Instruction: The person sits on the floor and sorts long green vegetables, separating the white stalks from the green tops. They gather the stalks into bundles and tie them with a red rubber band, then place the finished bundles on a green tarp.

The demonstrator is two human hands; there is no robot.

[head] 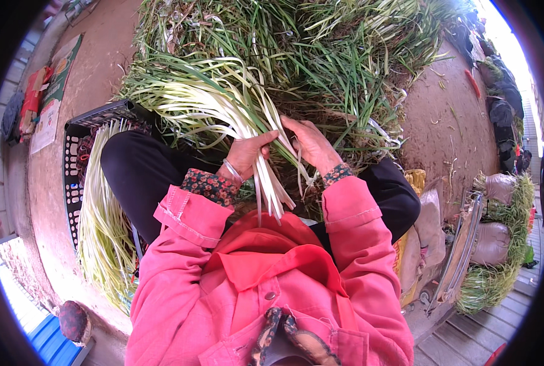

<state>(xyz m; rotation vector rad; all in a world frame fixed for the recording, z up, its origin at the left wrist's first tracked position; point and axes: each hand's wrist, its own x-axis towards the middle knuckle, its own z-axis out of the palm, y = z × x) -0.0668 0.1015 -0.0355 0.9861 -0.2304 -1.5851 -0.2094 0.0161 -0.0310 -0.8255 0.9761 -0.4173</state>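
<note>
My left hand (244, 155) is closed around a bunch of long, pale leafy greens (212, 107) that look like garlic chives. Their white stem ends (272, 192) hang below my fist over my lap, and the leaves fan out up and to the left. My right hand (312, 145) is beside it, fingers bent against a thin greener strand (290, 156) that crosses next to the bunch. Its fingertips are partly hidden. Beyond both hands lies a large heap of untrimmed greens (318, 68) with tangled brown roots and dry leaves.
At my left knee, a black plastic crate (73, 183) has pale greens (102, 219) laid over it. Further left lie printed sacks (54, 96). To the right stand a metal-framed cart (459, 247) and more bundled greens (519, 219) with wrapped packs.
</note>
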